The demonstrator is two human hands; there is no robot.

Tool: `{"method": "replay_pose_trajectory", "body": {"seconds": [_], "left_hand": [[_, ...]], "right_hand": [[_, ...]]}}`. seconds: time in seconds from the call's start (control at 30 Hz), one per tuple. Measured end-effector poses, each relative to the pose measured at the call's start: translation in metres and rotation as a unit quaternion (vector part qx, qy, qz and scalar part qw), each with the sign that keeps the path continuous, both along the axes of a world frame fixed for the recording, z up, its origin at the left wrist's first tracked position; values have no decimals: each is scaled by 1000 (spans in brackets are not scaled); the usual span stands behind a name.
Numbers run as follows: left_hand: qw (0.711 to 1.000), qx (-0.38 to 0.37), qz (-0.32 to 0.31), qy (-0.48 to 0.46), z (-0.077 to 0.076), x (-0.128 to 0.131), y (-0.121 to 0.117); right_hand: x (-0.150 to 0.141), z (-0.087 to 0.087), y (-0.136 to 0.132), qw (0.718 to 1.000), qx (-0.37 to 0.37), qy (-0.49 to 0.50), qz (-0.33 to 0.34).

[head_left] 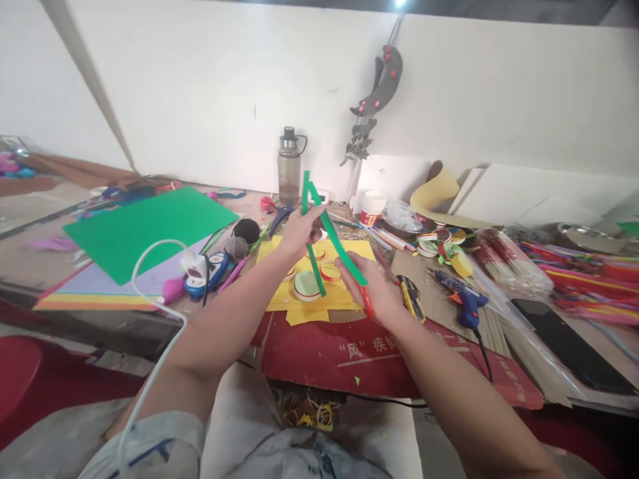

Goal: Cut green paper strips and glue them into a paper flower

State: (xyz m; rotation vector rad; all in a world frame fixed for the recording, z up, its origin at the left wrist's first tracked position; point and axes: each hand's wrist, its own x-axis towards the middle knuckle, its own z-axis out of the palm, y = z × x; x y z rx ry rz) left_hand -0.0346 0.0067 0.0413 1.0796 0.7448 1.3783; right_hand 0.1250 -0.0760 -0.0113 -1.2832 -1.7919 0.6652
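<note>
My L hand (pixel 303 231) was pinched shut on one green strip (pixel 316 269), axis far-near over the yellow paper (pixel 277 299); R hand (pixel 374 286), fingers curled, had the 2nd strip (pixel 337 238), slanting far-left to near-right.

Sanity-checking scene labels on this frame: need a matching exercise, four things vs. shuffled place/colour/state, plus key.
Things:
1. Green strips
2. Glue gun
3. Bottle
4. Phone

Place, colour or state:
A. Upright in front of the white wall
B. Black, lying flat near the table's front edge, far right
C. Held up at the left hand and right hand
D. Blue, with a black cord

Pairs: 1-C, 2-D, 3-A, 4-B.
</note>
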Motion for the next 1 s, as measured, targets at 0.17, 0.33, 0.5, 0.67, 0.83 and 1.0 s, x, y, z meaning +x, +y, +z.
{"method": "replay_pose_trajectory", "body": {"seconds": [0.17, 0.33, 0.5, 0.67, 0.83, 1.0], "left_hand": [[999, 5, 31, -9, -4, -1, 8], [999, 16, 27, -28, -3, 0, 6], [999, 17, 24, -17, 1, -1, 2], [999, 27, 19, 2, 3, 1, -5], [1000, 14, 16, 23, 4, 6, -11], [999, -5, 23, 30, 6, 8, -14]], "right_hand": [[-3, 5, 3, 998, -47, 48, -7], [-2, 10, 0, 996, -58, 64, -4], [-4, 14, -4, 995, -41, 90, 27], [-3, 15, -7, 986, -83, 132, 60], [-2, 15, -4, 991, -57, 114, 44], [0, 11, -2, 996, -48, 72, 18]]}}
